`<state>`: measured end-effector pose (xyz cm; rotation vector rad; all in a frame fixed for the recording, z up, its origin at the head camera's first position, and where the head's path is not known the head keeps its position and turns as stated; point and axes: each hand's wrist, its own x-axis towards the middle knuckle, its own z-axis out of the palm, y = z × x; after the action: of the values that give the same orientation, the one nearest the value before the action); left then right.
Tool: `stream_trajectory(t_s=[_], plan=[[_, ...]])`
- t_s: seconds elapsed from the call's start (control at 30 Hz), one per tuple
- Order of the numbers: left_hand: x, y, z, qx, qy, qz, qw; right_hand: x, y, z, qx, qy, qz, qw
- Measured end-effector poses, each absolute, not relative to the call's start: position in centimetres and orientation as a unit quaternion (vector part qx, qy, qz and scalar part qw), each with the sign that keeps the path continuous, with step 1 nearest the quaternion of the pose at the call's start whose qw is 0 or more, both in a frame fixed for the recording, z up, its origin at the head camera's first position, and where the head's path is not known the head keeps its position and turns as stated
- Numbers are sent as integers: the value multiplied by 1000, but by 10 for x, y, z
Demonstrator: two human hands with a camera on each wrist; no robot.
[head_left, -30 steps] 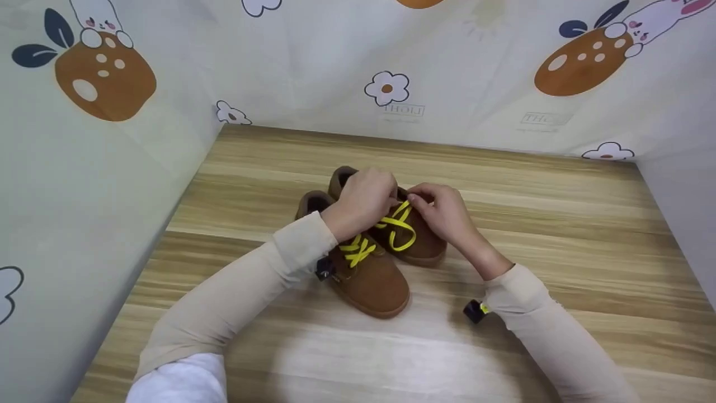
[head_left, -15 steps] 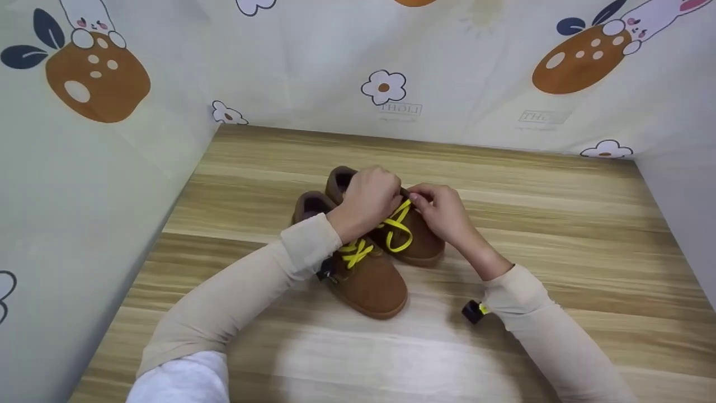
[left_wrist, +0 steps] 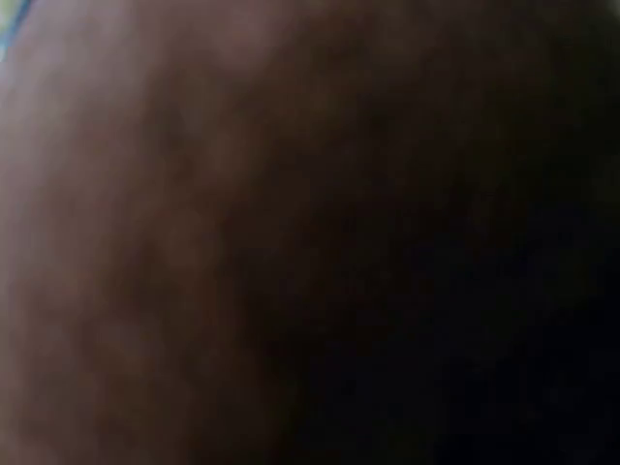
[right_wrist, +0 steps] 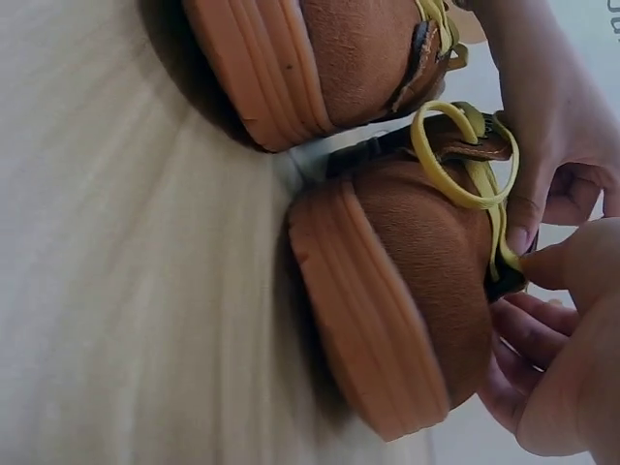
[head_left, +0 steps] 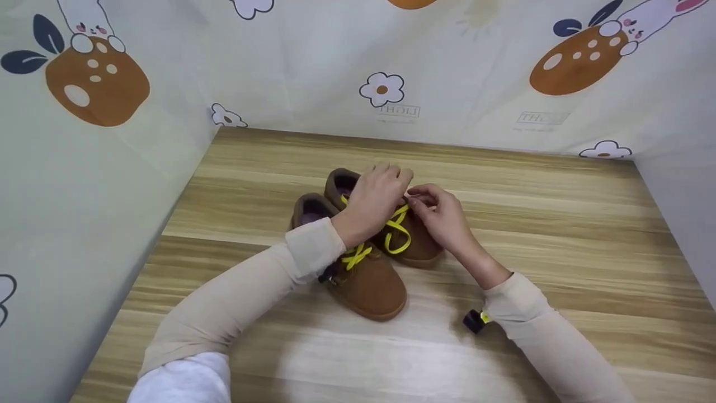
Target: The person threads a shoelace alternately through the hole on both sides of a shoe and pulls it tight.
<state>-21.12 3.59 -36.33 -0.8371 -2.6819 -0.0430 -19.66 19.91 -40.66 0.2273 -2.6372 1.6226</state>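
Note:
Two brown shoes with yellow laces sit side by side in the head view: a near shoe (head_left: pixel 372 288) and a far shoe (head_left: pixel 422 243). My left hand (head_left: pixel 372 201) arches over the far shoe's opening, fingers bent. Its thumb reaches the eyelet edge in the right wrist view; its other fingertips are hidden. My right hand (head_left: pixel 444 215) pinches the yellow shoelace (right_wrist: pixel 499 247) at that edge between thumb and fingers, its lower fingers lying along the shoe's side. A loose loop of lace (head_left: pixel 398 246) stands up from the far shoe. The left wrist view is dark and blurred.
The shoes stand on a wood-grain surface (head_left: pixel 251 196). A pale printed sheet (head_left: pixel 313 61) with flowers and fruit lines the back and sides. A small black camera (head_left: pixel 474 321) hangs under the right sleeve.
My left hand has shifted slightly right, and its fingers have loosened from a tighter curl. My right hand stays almost in place at the eyelets. Both shoes have hardly moved.

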Motion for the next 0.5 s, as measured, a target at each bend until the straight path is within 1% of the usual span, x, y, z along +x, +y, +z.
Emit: stream_trajectory(t_s=[0.07,0.13,0.3,0.4,0.5], plan=[[-212,37,-362,-283,-947,2,151,-194,200,-409,64,-835,546,16],[-212,37,-360,-278,-954,-4,117,-190,200,-412,60,-828,557,17],[-216,32,-361,-279,-953,-115,32,-181,198,-418,73,-838,540,27],[-220,29,-362,-276,-942,-189,19,-177,194,-422,81,-846,524,47],[-224,28,-363,-268,-930,-249,28,-175,191,-424,87,-853,509,71]])
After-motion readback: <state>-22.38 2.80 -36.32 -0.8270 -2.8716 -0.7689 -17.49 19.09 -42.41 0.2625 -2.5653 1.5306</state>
